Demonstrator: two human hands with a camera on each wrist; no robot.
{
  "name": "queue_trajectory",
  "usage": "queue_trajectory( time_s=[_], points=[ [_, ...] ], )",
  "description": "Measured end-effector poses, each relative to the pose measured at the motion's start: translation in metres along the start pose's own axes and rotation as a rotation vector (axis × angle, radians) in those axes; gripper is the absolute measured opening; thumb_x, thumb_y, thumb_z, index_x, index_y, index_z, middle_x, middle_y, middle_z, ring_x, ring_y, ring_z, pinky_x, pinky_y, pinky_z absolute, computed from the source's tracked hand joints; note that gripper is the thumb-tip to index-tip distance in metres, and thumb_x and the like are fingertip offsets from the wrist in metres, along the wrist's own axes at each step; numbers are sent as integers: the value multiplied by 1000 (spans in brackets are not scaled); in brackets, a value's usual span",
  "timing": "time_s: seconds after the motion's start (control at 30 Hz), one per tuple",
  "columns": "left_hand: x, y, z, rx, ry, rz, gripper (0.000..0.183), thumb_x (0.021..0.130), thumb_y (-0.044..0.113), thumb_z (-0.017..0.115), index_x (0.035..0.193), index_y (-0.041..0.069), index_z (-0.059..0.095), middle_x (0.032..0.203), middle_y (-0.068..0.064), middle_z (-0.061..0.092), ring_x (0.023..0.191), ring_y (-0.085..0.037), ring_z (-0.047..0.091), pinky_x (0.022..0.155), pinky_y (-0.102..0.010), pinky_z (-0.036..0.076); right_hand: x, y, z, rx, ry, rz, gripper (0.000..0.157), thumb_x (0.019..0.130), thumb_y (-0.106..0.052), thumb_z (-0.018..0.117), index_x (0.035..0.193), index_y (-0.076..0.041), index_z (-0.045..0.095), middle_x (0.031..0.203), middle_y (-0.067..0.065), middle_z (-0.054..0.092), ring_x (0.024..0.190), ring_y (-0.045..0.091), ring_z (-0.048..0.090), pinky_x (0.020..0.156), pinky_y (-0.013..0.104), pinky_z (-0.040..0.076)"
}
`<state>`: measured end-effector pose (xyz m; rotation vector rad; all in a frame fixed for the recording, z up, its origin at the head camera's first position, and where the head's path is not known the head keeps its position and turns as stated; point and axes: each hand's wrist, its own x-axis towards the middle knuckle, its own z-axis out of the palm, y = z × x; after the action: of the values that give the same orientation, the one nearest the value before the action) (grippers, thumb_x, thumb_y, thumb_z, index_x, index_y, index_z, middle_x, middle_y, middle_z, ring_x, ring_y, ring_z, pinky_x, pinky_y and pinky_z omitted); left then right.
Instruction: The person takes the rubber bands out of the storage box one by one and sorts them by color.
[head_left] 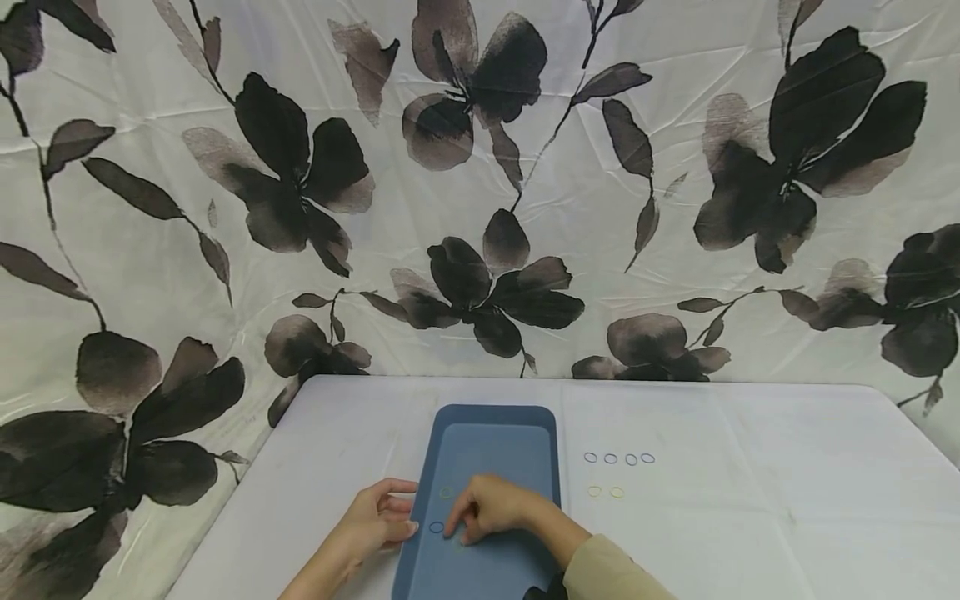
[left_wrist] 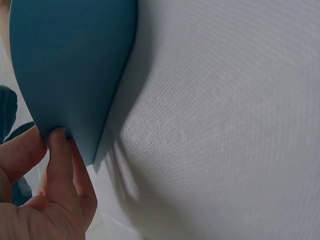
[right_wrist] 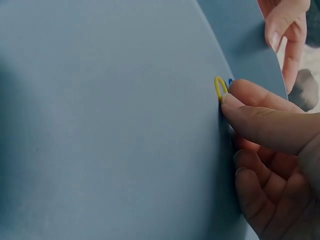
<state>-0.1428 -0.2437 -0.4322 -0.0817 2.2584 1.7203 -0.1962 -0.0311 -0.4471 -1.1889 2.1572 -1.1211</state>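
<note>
My left hand [head_left: 366, 527] grips the left rim of a blue rectangular tray [head_left: 495, 414], thumb at the rim and fingers against the outer wall. The left wrist view shows its fingertips [left_wrist: 57, 135] on the tray's edge. Low over the tray, my right hand [head_left: 497, 510] pinches a thin yellow ring [right_wrist: 218, 86] at the tips of thumb and index finger; the ring stands on edge. Just left of these fingers, a blue ring [head_left: 437, 527] lies in the tray. Another yellow ring [head_left: 446, 492] lies beyond it. My right hand and forearm hide part of the tray floor.
On the white table [head_left: 750, 533], right of the tray, lie a row of several blue rings [head_left: 611, 458] and two yellow rings [head_left: 595, 492] nearer me. A floral cloth [head_left: 480, 192] hangs behind the table's far edge. Something black shows below my right sleeve [head_left: 611, 571].
</note>
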Motion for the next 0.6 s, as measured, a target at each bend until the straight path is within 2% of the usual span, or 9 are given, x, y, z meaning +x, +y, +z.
queue_trajectory(
  time_s=[0.27,0.33,0.53,0.6],
  points=[
    [-1,0,1,-3,3,-1,56,73,-13,67,124,-11,44,97,-16,54,76,-17,58,67,-36,54,0,-2,4,-121,16,45,9,70,1,77,74,-6,73,48,-12,47,43,-5,37,43,11,30],
    [0,0,1,-7,3,1,56,73,-13,67,124,-11,44,97,-16,53,76,-17,58,67,-36,54,0,-3,4,-153,11,48,9,71,-1,77,71,-7,71,48,-13,45,44,-4,37,43,11,30],
    [0,0,1,-10,3,-4,56,74,-12,67,124,-11,45,97,-16,53,76,-17,58,66,-35,54,0,-10,4,-366,-32,7,13,74,-7,74,67,-11,64,53,-13,43,48,-4,36,46,10,30],
    [0,-1,0,-12,1,-1,56,74,-13,67,125,-11,44,97,-15,53,77,-17,58,66,-35,54,-1,-12,4,-393,-47,-7,15,75,-6,73,66,-12,62,54,-13,43,50,-3,36,48,10,29]
  ],
)
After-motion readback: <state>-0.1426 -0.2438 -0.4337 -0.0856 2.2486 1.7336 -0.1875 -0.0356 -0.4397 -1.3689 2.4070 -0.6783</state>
